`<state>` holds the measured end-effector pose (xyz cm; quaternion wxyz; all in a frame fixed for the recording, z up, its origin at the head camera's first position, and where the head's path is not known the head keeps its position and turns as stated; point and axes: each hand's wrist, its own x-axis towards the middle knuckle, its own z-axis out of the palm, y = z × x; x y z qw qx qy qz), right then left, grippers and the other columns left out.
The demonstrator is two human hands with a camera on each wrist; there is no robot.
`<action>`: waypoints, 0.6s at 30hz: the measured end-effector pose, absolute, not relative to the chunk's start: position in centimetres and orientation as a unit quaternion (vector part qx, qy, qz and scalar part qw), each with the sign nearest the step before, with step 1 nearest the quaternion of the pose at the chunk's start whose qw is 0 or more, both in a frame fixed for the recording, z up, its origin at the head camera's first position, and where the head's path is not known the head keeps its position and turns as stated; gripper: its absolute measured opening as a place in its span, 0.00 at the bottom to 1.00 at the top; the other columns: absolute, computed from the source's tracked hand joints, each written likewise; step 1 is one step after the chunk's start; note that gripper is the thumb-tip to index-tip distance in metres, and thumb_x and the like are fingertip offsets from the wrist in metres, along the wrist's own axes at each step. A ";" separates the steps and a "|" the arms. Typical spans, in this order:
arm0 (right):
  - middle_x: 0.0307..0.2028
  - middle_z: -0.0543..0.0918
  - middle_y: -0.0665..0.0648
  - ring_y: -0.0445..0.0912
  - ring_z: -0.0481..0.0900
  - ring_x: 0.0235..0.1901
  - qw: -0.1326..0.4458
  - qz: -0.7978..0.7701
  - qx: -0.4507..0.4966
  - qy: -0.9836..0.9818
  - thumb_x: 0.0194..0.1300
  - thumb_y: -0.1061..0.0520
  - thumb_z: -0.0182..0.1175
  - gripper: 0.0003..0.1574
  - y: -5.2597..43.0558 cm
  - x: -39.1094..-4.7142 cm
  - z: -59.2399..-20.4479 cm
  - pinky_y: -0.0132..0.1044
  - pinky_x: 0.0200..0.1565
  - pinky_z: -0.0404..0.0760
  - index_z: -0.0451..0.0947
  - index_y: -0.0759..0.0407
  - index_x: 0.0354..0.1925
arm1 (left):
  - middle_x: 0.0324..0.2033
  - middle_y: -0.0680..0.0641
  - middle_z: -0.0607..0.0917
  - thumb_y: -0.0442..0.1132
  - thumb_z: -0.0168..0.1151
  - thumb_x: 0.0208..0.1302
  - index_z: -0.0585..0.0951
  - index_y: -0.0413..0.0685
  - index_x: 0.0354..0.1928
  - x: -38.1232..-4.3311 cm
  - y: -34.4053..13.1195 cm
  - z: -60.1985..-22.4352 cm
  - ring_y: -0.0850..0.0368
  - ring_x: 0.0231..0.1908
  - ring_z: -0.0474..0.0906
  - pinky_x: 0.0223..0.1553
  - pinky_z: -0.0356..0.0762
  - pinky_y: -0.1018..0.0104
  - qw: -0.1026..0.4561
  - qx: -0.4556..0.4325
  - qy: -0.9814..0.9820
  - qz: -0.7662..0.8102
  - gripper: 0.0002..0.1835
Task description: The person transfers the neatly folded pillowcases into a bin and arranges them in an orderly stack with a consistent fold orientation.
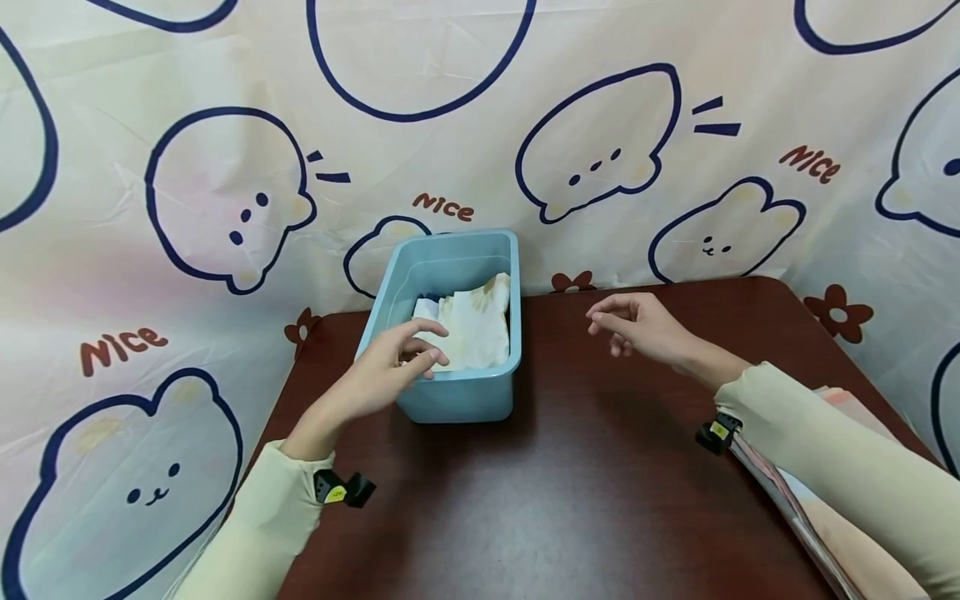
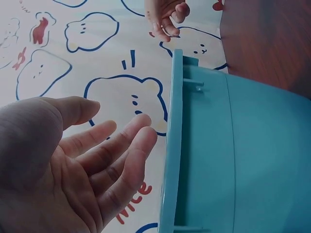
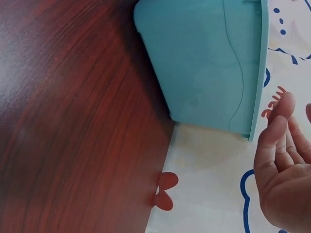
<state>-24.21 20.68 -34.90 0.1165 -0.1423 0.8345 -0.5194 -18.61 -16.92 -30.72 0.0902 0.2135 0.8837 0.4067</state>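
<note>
Both hands are relaxed and hold nothing. The left hand (image 1: 390,362) has loosely bent fingers with the thumb apart from them, and in the head view it hovers at the near left corner of a blue bin (image 1: 457,402). The left wrist view shows its fingertips just beside the rim, with a narrow gap between. The right hand (image 1: 637,327) hangs in the air to the right of the bin, well apart from it, with its fingers softly curved. In the right wrist view 2 of its fingertips overlap; whether they touch, I cannot tell.

The white cloth (image 1: 476,325), marked with tan patches, lies inside the bin, below the rim at the near end. In the head view the left fingertips show over its near left part, while the right hand is off to its right, beyond the bin's right wall. A dark blue piece (image 1: 431,297) peeks out behind the cloth at the left.

The bin stands on a dark reddish-brown table (image 1: 570,483), close to its far edge. A fabric stack (image 1: 832,533) in pale pink and peach lies at the table's right side, partly hidden under the right sleeve (image 1: 832,450). Each wrist carries 1 small black device. Behind, a pale backdrop (image 1: 585,33) bears blue-outlined cartoon animals, red flowers and the word "Nice".
</note>
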 end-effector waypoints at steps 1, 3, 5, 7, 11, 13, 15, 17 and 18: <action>0.35 0.85 0.47 0.45 0.80 0.22 0.116 -0.518 -0.143 0.835 0.71 0.45 0.54 0.21 20.7 -24.2 -34.9 0.38 0.28 0.81 0.77 0.59 0.51 | 0.44 0.42 0.87 0.42 0.51 0.74 0.71 0.53 0.60 -18.6 -16.8 -30.8 0.49 0.38 0.83 0.35 0.79 0.59 0.090 0.214 0.884 0.407 0.15; 0.35 0.85 0.47 0.46 0.80 0.22 0.113 -0.515 -0.142 0.838 0.71 0.45 0.54 0.21 20.9 -24.1 -35.0 0.38 0.28 0.81 0.77 0.59 0.51 | 0.44 0.43 0.87 0.43 0.51 0.74 0.71 0.53 0.59 -18.6 -16.6 -31.0 0.48 0.38 0.82 0.35 0.79 0.59 0.090 0.217 0.882 0.409 0.15; 0.35 0.85 0.48 0.48 0.81 0.23 0.111 -0.511 -0.142 0.840 0.71 0.45 0.54 0.21 21.0 -24.0 -35.1 0.38 0.28 0.81 0.77 0.58 0.51 | 0.44 0.43 0.87 0.43 0.51 0.73 0.71 0.53 0.59 -18.7 -16.4 -31.2 0.46 0.38 0.82 0.35 0.79 0.59 0.093 0.215 0.881 0.412 0.15; 0.36 0.85 0.48 0.51 0.81 0.24 0.108 -0.508 -0.143 0.842 0.71 0.45 0.54 0.21 21.2 -23.9 -35.0 0.38 0.28 0.81 0.77 0.58 0.51 | 0.44 0.42 0.87 0.42 0.51 0.73 0.71 0.52 0.59 -18.7 -16.2 -31.3 0.44 0.39 0.82 0.35 0.79 0.60 0.096 0.215 0.879 0.414 0.15; 0.36 0.85 0.48 0.54 0.81 0.25 0.107 -0.504 -0.148 0.844 0.71 0.45 0.55 0.21 21.6 -23.7 -35.1 0.38 0.28 0.81 0.77 0.58 0.51 | 0.44 0.40 0.87 0.42 0.52 0.73 0.72 0.51 0.59 -18.8 -15.8 -31.5 0.42 0.38 0.80 0.33 0.78 0.61 0.097 0.215 0.875 0.422 0.16; 0.36 0.85 0.48 0.54 0.81 0.24 0.106 -0.503 -0.150 0.845 0.71 0.46 0.55 0.21 21.8 -23.6 -35.1 0.38 0.28 0.81 0.77 0.59 0.51 | 0.43 0.41 0.87 0.42 0.52 0.72 0.72 0.50 0.59 -18.9 -15.6 -31.5 0.42 0.36 0.79 0.32 0.77 0.62 0.097 0.219 0.872 0.426 0.16; 0.36 0.85 0.47 0.52 0.81 0.23 0.103 -0.500 -0.153 0.846 0.71 0.46 0.54 0.21 22.1 -23.6 -35.2 0.38 0.27 0.81 0.77 0.59 0.52 | 0.43 0.41 0.87 0.41 0.53 0.72 0.72 0.50 0.59 -18.9 -15.3 -31.5 0.41 0.35 0.79 0.32 0.77 0.63 0.098 0.219 0.871 0.429 0.16; 0.35 0.85 0.47 0.50 0.80 0.23 0.101 -0.498 -0.154 0.848 0.71 0.46 0.54 0.21 22.3 -23.6 -35.3 0.37 0.27 0.81 0.77 0.59 0.51 | 0.43 0.42 0.87 0.41 0.53 0.72 0.72 0.51 0.59 -18.9 -15.1 -31.5 0.42 0.35 0.78 0.32 0.77 0.62 0.099 0.219 0.871 0.428 0.15; 0.35 0.85 0.47 0.50 0.81 0.23 0.099 -0.496 -0.156 0.848 0.71 0.46 0.54 0.21 22.5 -23.6 -35.3 0.38 0.27 0.81 0.77 0.60 0.52 | 0.43 0.42 0.87 0.42 0.53 0.72 0.72 0.51 0.59 -18.9 -15.0 -31.5 0.43 0.35 0.79 0.33 0.77 0.62 0.100 0.219 0.871 0.429 0.15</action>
